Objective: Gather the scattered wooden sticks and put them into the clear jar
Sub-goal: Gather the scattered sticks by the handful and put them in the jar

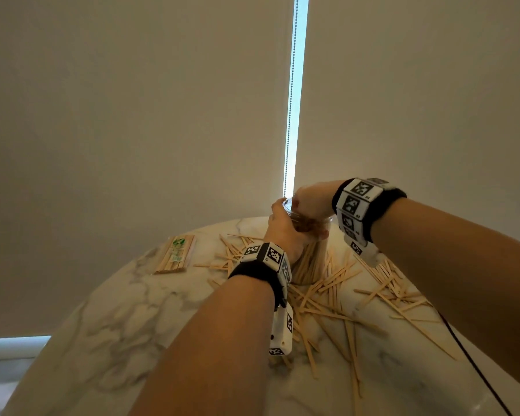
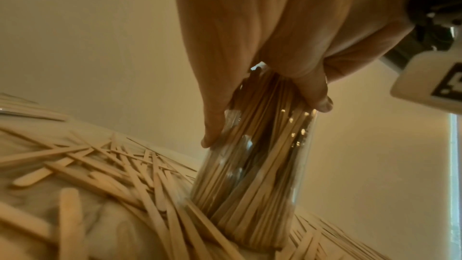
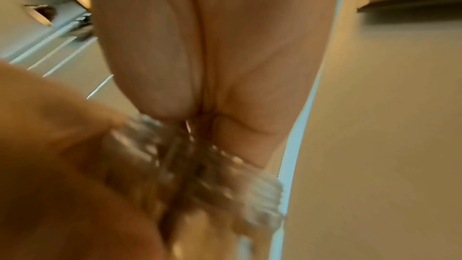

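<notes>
The clear jar (image 1: pixel 309 262) stands upright on the marble table (image 1: pixel 126 313), packed with wooden sticks. My left hand (image 1: pixel 293 228) grips it just below the rim. In the left wrist view, the thumb (image 2: pixel 317 96) and fingers (image 2: pixel 212 126) of my left hand (image 2: pixel 265 122) wrap round the jar (image 2: pixel 250 185). My right hand (image 1: pixel 303 201) sits over the jar's mouth with its fingers bent down into it; what they hold is hidden. The right wrist view is blurred: my right hand (image 3: pixel 200 122) meets the jar's rim (image 3: pixel 250 191). Scattered sticks (image 1: pixel 342 295) (image 2: pixel 100 165) lie all round the jar.
A wrapped packet of sticks (image 1: pixel 176 255) lies at the table's far left. A dark cable (image 1: pixel 469 355) runs along the right side. Closed blinds with a bead chain (image 1: pixel 291 100) hang behind the table. The table's round edge curves off at left.
</notes>
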`<act>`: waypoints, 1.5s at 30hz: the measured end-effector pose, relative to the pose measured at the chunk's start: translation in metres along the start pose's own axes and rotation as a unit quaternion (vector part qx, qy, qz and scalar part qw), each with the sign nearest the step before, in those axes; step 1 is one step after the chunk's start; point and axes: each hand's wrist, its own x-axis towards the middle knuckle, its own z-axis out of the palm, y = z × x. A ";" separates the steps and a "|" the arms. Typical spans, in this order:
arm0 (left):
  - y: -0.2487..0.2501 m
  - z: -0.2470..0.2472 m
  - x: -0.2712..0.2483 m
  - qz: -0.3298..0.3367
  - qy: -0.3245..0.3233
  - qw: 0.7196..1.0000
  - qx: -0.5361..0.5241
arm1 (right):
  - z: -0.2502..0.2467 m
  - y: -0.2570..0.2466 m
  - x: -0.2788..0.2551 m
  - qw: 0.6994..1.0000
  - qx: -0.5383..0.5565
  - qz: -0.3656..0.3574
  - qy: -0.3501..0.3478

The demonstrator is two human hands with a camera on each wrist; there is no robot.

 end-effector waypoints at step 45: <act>-0.027 -0.053 -0.103 -0.151 -0.083 0.838 0.517 | 0.107 -0.030 -0.162 0.977 0.106 0.093 -0.161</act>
